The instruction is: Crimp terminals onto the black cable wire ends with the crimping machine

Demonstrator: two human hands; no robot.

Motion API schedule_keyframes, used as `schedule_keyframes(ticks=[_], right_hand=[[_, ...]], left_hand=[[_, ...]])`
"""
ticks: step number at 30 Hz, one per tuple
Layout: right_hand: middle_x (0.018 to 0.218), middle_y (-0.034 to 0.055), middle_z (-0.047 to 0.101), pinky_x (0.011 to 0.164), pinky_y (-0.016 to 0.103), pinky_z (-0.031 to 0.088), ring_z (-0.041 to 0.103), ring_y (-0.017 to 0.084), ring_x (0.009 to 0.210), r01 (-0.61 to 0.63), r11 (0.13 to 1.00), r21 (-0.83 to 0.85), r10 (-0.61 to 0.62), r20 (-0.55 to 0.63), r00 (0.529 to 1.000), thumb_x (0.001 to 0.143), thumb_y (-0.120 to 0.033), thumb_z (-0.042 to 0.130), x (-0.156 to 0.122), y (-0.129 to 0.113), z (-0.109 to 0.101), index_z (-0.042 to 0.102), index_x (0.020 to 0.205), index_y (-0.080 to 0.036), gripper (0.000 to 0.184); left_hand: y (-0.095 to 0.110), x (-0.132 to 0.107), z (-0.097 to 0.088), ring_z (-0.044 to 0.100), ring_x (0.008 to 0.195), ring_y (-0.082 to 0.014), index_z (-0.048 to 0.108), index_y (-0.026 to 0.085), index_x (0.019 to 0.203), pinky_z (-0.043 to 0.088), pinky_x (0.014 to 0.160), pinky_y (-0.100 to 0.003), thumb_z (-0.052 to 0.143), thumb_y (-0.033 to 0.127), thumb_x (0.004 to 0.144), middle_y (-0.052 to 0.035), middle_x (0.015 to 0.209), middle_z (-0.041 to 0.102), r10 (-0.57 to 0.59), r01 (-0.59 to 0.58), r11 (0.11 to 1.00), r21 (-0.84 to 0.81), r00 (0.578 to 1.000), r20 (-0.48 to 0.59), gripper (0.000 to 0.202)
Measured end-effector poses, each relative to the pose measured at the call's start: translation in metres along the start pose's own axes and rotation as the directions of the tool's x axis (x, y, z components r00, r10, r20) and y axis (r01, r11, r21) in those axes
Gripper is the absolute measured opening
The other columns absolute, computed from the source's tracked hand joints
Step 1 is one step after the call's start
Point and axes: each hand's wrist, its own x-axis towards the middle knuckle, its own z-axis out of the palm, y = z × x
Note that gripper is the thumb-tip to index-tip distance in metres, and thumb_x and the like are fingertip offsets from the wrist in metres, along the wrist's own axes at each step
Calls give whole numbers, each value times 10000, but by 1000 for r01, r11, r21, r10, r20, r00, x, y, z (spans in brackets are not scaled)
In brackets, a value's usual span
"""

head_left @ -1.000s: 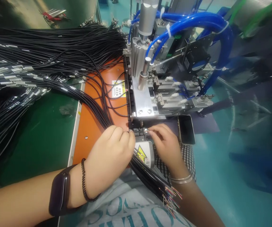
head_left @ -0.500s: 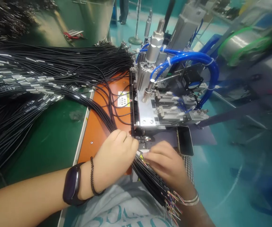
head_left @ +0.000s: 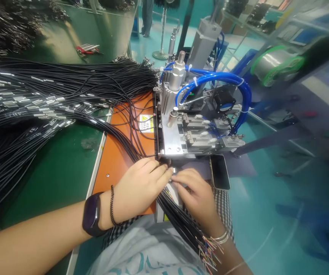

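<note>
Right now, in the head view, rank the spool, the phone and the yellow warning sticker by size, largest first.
1. Spool
2. Phone
3. Yellow warning sticker

The spool is farther from the camera than the phone, yet still looks largest.

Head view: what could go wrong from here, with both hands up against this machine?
The left hand and right hand work right at the front edge of the metal plate, below an air cylinder, so fingers could perhaps get pinched if it moves. The black cable bundle ends in thin coloured wires hanging loose, which might snag or bend. The phone beside the right hand could get knocked.
</note>
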Motion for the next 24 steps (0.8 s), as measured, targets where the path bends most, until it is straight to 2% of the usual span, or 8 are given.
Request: schedule_keyframes(ticks=[5, 9, 12, 16, 20, 24], right_hand=[[854, 1, 652, 760, 266, 463, 571, 124, 827, -97, 995, 2, 97, -70, 993, 828, -129, 616, 0, -4, 4, 638, 885, -200, 94], [782, -12, 619, 712, 269, 465, 559, 126, 759, -189, 982, -19, 183, -171, 968, 799, -174, 661, -2, -4, 8, 617, 797, -203, 53], [755, -17, 617, 701, 272, 462, 557, 128, 737, -211, 977, -27, 201, -215, 956, 797, -184, 665, -3, -3, 10, 612, 774, -206, 62], [735, -18, 618, 690, 270, 456, 555, 125, 715, -208, 977, -37, 195, -222, 955, 815, -174, 639, -2, -4, 10, 617, 754, -207, 73], [757, 0, 629, 668, 275, 456, 566, 142, 728, -238, 971, -12, 229, -230, 946, 823, -194, 626, -2, -3, 9, 626, 775, -206, 49], [852, 26, 646, 679, 285, 473, 589, 161, 791, -297, 953, 58, 302, -214, 929, 842, -237, 603, -3, 0, 7, 642, 891, -213, 67]], left_hand=[[-1, 3, 4, 569, 963, -235, 580, 86, 1103, 475, 871, -402, 473, 201, 865, -98, 1049, 645, 2, -5, 997, -73, 999, -40, 286], [-1, 5, 6, 576, 864, -219, 602, 121, 996, 493, 792, -390, 460, 148, 875, -62, 926, 643, -20, 20, 999, -46, 1000, -10, 189], [-1, 5, 7, 568, 812, -214, 593, 128, 985, 493, 735, -380, 455, 145, 882, -49, 867, 624, -23, 23, 999, -28, 1000, 3, 173], [0, 6, 7, 565, 792, -219, 533, 123, 1146, 487, 681, -375, 450, 116, 868, -55, 876, 610, -47, 47, 999, 1, 999, 22, 289], [1, 7, 4, 562, 810, -232, 579, 135, 1024, 489, 692, -384, 471, 127, 850, -65, 859, 592, -79, 81, 997, -14, 994, 73, 205], [1, 6, 1, 560, 859, -243, 577, 120, 988, 494, 722, -389, 468, 137, 846, -88, 890, 596, -73, 73, 997, -40, 997, 4, 180]])
